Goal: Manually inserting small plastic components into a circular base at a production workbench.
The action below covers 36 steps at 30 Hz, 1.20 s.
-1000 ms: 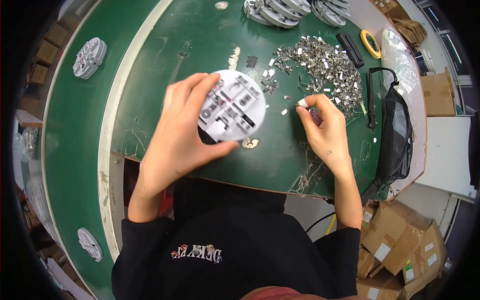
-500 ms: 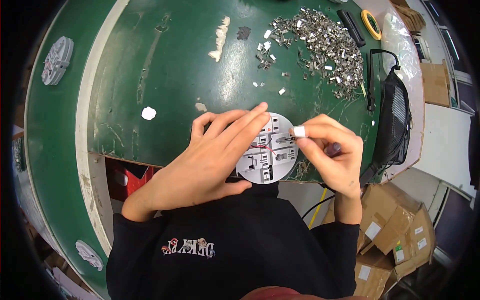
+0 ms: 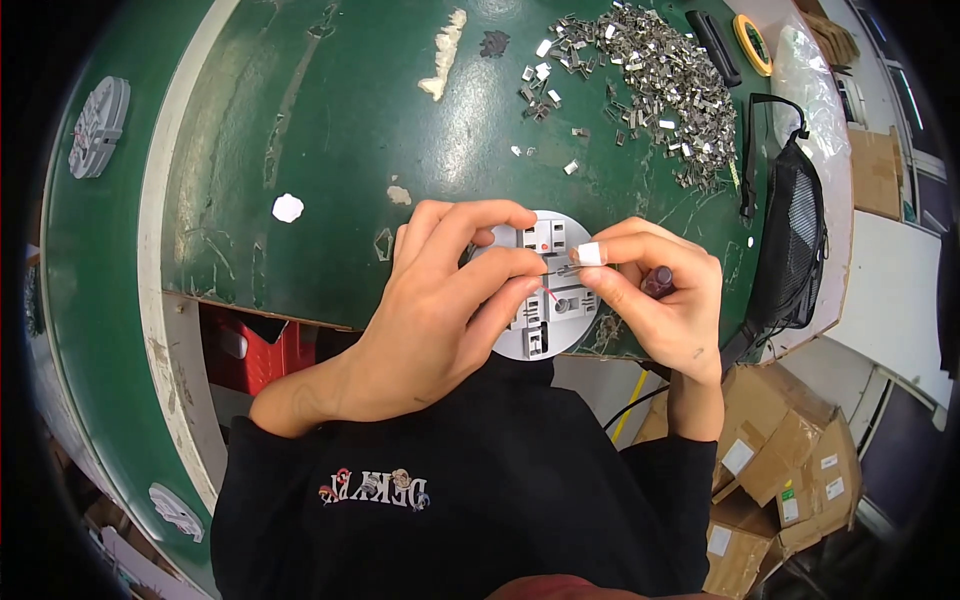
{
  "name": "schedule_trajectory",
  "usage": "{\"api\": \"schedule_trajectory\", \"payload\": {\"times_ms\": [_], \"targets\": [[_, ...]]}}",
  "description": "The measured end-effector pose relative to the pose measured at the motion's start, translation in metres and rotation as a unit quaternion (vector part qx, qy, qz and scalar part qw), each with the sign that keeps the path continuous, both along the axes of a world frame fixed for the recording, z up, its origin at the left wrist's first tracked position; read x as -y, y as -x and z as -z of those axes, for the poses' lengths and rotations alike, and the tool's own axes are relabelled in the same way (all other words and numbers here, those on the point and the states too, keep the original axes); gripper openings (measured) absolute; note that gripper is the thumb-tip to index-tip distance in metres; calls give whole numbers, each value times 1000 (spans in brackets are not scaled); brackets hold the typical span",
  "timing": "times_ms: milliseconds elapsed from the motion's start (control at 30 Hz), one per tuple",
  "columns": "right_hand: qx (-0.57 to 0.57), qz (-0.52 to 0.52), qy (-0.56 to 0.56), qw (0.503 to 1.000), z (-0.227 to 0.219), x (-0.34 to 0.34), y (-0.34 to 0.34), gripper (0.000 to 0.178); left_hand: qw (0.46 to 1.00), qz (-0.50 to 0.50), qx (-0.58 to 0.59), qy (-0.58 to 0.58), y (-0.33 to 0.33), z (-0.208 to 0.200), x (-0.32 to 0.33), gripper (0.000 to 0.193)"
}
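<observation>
A round white plastic housing (image 3: pixel 515 345) with moulded slots lies at the table's front edge, between my hands. A thin red wire (image 3: pixel 549 291) runs across it. My left hand (image 3: pixel 440 290) reaches over the housing's left side, thumb and index finger pinched together at the wire; the exact grip is partly hidden. My right hand (image 3: pixel 665 290) is closed at the right side, white tape (image 3: pixel 589 254) round its index finger. Its fingertips pinch a small metal piece (image 3: pixel 565 270) over the housing. A dark red tool handle (image 3: pixel 658 282) pokes out of the same hand, its other end hidden.
Many small metal clips (image 3: pixel 680 100) are heaped at the back right. Beside them are a black mesh bag (image 3: pixel 790 235) and a yellow tape roll (image 3: pixel 752 45). More white housings (image 3: pixel 100 128) sit on a green strip at left. Cardboard boxes (image 3: pixel 780 470) stand at lower right.
My left hand has gone from lying flat over the housing to pinching at the wire. My right hand stays near the housing's right side, still pinching. The view has shifted slightly.
</observation>
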State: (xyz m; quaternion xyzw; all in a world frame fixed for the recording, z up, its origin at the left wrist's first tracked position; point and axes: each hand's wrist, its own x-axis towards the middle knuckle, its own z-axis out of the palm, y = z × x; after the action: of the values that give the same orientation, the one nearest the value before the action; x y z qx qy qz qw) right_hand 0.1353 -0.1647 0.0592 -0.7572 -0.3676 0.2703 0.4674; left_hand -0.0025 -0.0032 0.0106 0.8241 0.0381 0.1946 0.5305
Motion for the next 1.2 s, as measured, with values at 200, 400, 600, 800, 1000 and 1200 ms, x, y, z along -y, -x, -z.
{"api": "schedule_trajectory", "payload": {"times_ms": [200, 400, 600, 800, 1000, 1200], "targets": [[-44, -21, 41, 998, -6, -4, -8, 8, 1000, 11, -15, -9, 1, -1, -2, 16], [-40, -51, 19, 998, -3, -8, -11, 12, 1000, 16, -6, -13, 0, 0, -3, 16], [24, -84, 36, 996, -8, -13, -10, 14, 1000, 9, 8, -11, 1, 0, -4, 16], [188, -107, 42, 975, -10, -17, 7, 16, 999, -19, 33, -15, 5, 2, -3, 19], [307, -125, 51, 942, -7, -15, 18, 19, 997, -30, 56, -43, 5, 5, -2, 23], [383, -143, 80, 909, -12, -18, 26, 20, 997, -28, 59, -39, 6, 8, -3, 24]]}}
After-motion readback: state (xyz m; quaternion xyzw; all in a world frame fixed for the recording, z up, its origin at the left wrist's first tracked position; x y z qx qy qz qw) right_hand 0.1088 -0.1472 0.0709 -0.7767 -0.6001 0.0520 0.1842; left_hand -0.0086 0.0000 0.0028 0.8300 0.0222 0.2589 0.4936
